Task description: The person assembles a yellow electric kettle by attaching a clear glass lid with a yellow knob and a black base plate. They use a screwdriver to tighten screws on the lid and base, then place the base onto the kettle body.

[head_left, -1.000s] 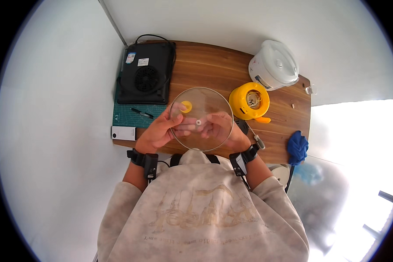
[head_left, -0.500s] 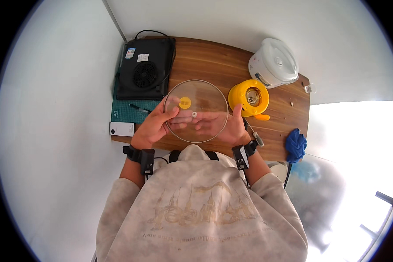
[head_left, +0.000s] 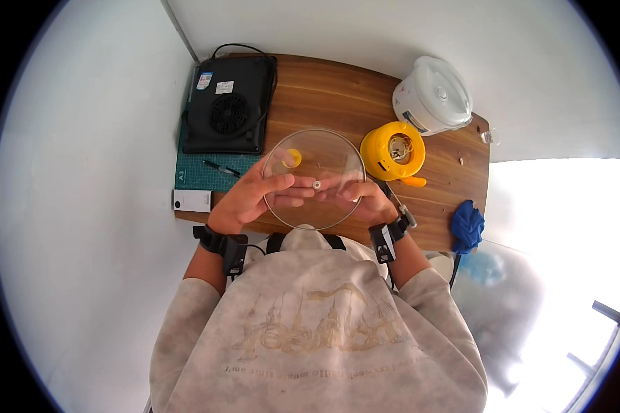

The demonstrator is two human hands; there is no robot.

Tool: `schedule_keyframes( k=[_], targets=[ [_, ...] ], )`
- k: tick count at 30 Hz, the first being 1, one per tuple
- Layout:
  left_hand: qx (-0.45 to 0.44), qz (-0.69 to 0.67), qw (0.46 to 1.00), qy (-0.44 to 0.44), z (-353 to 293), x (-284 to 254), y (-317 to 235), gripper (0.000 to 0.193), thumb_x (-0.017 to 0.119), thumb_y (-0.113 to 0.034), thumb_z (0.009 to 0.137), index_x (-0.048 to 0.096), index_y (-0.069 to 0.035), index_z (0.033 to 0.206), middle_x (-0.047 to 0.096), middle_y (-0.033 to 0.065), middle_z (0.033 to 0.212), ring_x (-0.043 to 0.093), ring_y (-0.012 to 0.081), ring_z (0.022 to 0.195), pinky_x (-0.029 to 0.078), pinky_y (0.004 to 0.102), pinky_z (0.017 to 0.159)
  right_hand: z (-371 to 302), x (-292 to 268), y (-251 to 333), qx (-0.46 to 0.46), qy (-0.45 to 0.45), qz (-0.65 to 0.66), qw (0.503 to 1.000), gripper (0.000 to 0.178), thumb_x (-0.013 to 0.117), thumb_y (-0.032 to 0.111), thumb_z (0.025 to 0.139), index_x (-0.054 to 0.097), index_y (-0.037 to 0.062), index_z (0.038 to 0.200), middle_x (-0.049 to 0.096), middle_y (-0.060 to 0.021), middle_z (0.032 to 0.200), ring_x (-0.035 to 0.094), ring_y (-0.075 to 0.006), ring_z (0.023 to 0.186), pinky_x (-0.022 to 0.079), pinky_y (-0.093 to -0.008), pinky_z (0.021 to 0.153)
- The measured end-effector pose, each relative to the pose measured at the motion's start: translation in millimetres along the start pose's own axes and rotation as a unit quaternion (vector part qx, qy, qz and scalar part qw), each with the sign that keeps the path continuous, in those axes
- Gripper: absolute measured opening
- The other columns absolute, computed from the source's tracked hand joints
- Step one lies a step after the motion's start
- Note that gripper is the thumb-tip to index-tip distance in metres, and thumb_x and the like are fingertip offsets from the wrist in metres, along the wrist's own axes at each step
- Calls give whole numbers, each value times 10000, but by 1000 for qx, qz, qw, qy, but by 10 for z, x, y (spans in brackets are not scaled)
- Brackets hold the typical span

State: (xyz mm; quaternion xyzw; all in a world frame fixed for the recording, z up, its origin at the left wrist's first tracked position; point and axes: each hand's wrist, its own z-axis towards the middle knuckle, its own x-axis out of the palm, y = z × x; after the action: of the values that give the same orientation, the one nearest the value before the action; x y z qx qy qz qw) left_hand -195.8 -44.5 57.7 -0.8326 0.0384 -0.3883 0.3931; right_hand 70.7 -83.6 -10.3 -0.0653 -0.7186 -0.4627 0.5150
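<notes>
A round clear glass lid [head_left: 331, 153] with a thin metal rim is held level between my two hands. At its centre sits a small white fitting with a hole [head_left: 317, 185]. My left hand [head_left: 243, 198] grips the left edge, thumb above and fingers stretched beneath, showing through the glass. On the opposite edge my right hand [head_left: 370, 202] has its thumb over the rim and its fingers underneath. Through the glass a yellow round piece [head_left: 295, 157] shows, partly covered by left fingertips; whether it touches the lid I cannot tell.
A yellow appliance base [head_left: 373, 160] with exposed wires stands right of the lid. Behind it is a white lidded pot [head_left: 417, 110]. A black fan-vented appliance [head_left: 207, 138] lies far left, near a green mat [head_left: 189, 175], a pen [head_left: 220, 168] and a white box [head_left: 193, 200]. A screwdriver [head_left: 405, 210] and blue cloth [head_left: 467, 227] are at right.
My right hand's thumb, raised before, now lies over the lid's rim. The lid has shifted slightly right. My left hand keeps its grip.
</notes>
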Motion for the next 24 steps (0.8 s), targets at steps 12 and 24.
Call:
schedule_keyframes(
  k=[12,24],
  targets=[
    [-22,53,998,-14,-4,-55,4,355,643,-121,974,486,-42,1283,640,214,1277,662,287,1172,563,344,961,79,46,87,69,-153,-98,981,353,678,171,922,629,-9,1222,649,-62,1178,606,-163,1082,478,-307,957],
    [6,111,988,-106,13,-254,195,321,599,-141,1000,512,-27,1287,670,164,1224,666,204,1136,543,311,963,164,-378,-293,72,-289,-550,780,427,714,257,887,608,9,1218,720,-178,998,699,-300,934,548,-385,837]
  ],
)
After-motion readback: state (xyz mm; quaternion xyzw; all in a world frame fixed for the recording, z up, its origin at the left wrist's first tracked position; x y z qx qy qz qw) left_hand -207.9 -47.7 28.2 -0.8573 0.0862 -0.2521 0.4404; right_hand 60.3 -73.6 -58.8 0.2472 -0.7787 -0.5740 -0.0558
